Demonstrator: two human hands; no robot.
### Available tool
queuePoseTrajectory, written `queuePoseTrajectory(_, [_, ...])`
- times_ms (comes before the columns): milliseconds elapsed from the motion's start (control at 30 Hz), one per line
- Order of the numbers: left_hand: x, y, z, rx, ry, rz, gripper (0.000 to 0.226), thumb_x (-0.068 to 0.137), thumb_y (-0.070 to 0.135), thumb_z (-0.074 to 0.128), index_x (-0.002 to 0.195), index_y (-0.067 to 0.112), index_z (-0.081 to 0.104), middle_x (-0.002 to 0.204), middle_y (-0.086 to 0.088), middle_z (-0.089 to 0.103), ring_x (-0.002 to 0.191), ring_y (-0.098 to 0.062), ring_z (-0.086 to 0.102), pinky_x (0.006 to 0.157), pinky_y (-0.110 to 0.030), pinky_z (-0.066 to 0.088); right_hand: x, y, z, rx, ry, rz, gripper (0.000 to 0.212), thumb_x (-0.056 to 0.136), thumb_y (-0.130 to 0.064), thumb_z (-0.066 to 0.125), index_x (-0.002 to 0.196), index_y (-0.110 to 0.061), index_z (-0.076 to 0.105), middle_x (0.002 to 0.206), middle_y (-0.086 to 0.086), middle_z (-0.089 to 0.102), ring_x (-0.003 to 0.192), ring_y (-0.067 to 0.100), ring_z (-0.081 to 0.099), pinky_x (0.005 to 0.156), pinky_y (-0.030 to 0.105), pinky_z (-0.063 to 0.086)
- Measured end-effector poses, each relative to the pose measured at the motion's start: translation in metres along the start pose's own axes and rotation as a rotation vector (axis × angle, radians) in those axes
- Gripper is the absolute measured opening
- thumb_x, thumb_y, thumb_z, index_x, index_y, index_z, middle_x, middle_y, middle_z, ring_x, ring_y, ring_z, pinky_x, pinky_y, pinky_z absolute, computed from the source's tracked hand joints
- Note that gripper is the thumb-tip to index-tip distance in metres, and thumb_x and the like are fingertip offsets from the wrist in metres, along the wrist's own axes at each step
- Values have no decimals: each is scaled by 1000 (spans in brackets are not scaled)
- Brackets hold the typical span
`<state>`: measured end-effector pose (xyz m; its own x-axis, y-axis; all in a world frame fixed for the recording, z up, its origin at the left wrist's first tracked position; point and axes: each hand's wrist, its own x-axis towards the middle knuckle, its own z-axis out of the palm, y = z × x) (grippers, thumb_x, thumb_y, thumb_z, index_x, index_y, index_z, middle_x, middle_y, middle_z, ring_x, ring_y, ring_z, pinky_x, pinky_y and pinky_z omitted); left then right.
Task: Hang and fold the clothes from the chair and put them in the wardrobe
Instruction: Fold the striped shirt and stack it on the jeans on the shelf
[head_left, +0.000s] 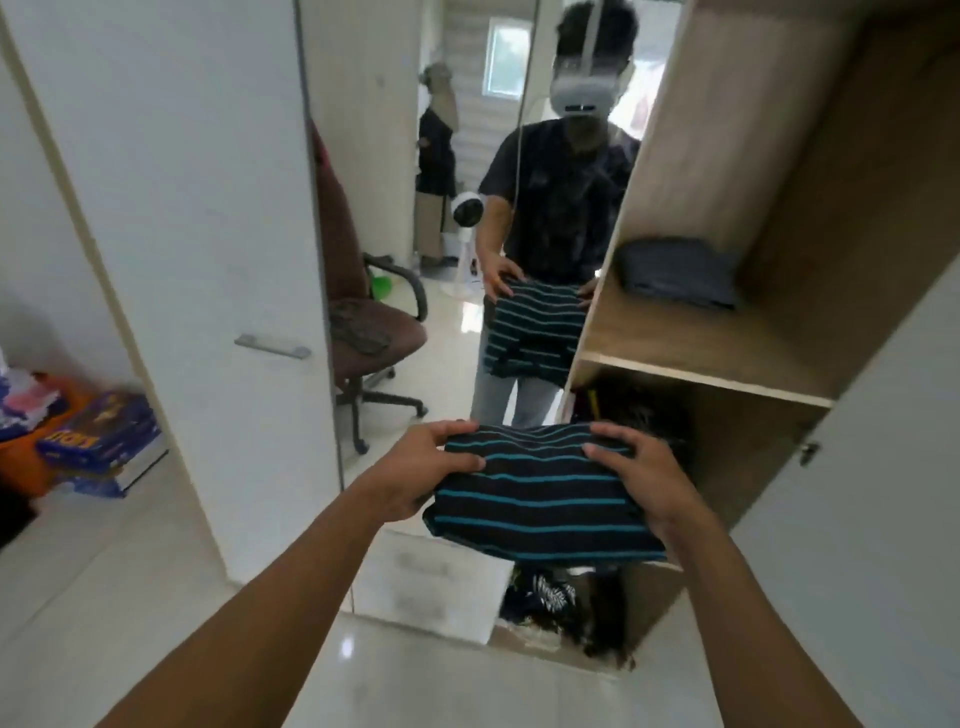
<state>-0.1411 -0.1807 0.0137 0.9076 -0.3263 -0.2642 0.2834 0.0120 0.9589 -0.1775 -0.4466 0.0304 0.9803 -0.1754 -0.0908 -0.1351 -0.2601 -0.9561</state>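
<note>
A folded black garment with teal stripes (540, 499) hangs in the air in front of the open wardrobe. My left hand (421, 467) grips its left edge, thumb on top and fingers beneath. My right hand (644, 473) grips its right edge the same way. The wardrobe's wooden shelf (701, 358) lies up and to the right, with a folded grey garment (680, 273) at its back. The lower compartment (639, 410) behind the striped garment holds dark clothes. In the mirror (467, 208), a brown office chair (374, 332) shows with a crumpled piece of clothing on its seat.
A white wardrobe door with a metal handle (272, 345) stands at the left. Another open door (857, 493) is on the right. Boxes and bags (98, 436) lie on the floor at far left. Dark clothes (550, 597) sit at the wardrobe's bottom.
</note>
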Motion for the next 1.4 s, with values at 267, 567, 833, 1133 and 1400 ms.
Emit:
queuePoseTrajectory(267, [93,127,108,139,-252,128,43,88,11,72,129,18,62,112,-13,71,94,-22,74,82,-35,61,35,-85,-137,28,250,12,29,90,-21,70,119,-18,69,106,5,70,90,15,67,63,20,53])
queuePoseTrajectory(567, [211,186,203,70,-256,189,54,85,4,75,134,17,58,109,-13,72,86,-23,76,71,-34,62,123,-101,-226,71,420,-36,32,88,-14,72,121,-16,69,108,9,72,93,19,70,76,25,58])
queuePoseTrajectory(833, [324,188,249,91,-46,424,63,80,0,78,134,24,58,117,0,67,100,-13,68,88,-31,58,262,-73,-293,36,370,-211,36,86,-16,76,118,-31,69,114,2,70,91,10,70,73,19,57])
queuePoseTrajectory(1133, [391,119,241,308,148,51,81,78,39,83,144,17,42,131,3,55,103,-15,60,85,-23,50,336,20,-321,-216,109,156,62,89,-26,74,140,-10,42,136,6,51,97,9,55,77,15,46])
queuePoseTrajectory(1400, [481,156,247,488,248,-11,57,93,42,67,132,2,56,129,-15,62,101,-23,62,89,-31,53,417,-1,-317,-393,136,154,43,88,-56,65,114,-23,56,108,-1,62,91,18,61,75,27,53])
